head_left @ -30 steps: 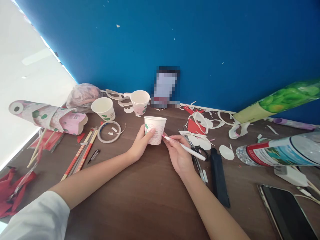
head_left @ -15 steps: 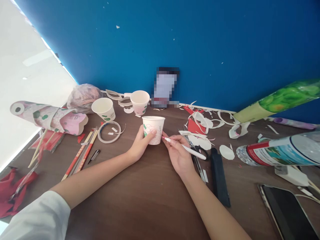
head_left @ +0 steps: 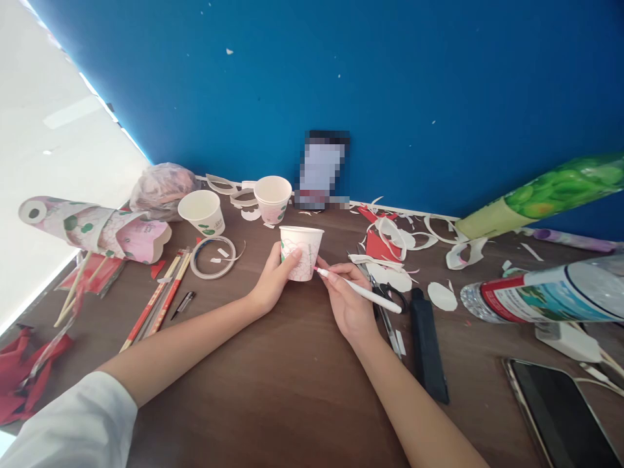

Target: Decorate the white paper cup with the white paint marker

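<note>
A white paper cup [head_left: 303, 257] with pink line pattern and green leaves is held upright in my left hand [head_left: 275, 276], the thumb across its front. My right hand [head_left: 351, 302] grips a white marker [head_left: 368, 294] with a pink tip, which is at the lower right side of the cup; whether it touches the paper I cannot tell. Behind the held cup stands another paper cup [head_left: 273, 199], and a third paper cup [head_left: 201, 213] is to the left. A roll of tape [head_left: 213, 273] lies left of my left hand.
Scissors [head_left: 392, 296], a black case [head_left: 428, 351] and paper scraps [head_left: 441, 296] lie to the right. Further right are a water bottle [head_left: 550, 292] and a phone [head_left: 560, 409]. Chopsticks [head_left: 160, 299] and a pink paper-cup stack [head_left: 97, 227] lie left. A blurred phone [head_left: 322, 169] leans on the blue wall.
The cup has turned slightly in my left hand and shifted a little to the right, showing less green leaf. The marker tip is now nearer the cup's side.
</note>
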`<action>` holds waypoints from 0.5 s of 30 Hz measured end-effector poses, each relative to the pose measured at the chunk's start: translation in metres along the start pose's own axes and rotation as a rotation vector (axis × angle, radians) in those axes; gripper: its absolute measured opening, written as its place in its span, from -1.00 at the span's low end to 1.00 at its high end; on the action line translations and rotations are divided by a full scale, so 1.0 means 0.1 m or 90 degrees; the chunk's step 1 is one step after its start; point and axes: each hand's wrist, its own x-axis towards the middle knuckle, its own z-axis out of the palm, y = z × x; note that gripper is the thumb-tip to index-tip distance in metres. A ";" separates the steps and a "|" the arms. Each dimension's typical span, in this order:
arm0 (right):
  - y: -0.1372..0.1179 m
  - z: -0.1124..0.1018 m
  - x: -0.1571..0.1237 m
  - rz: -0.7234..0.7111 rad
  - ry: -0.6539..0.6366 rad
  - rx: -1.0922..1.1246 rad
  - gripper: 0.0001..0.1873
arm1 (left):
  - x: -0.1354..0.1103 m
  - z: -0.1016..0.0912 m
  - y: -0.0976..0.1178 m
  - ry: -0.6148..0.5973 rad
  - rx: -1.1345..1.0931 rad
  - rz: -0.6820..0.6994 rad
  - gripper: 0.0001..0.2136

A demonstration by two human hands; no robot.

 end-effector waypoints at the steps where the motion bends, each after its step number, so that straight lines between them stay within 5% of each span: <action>1: 0.00 0.00 0.00 0.001 0.001 0.000 -0.80 | 0.00 0.00 0.00 -0.001 0.003 0.002 -0.57; 15: -0.02 0.02 0.00 0.004 0.005 0.010 -0.80 | 0.01 -0.02 -0.02 0.000 0.013 0.006 -0.59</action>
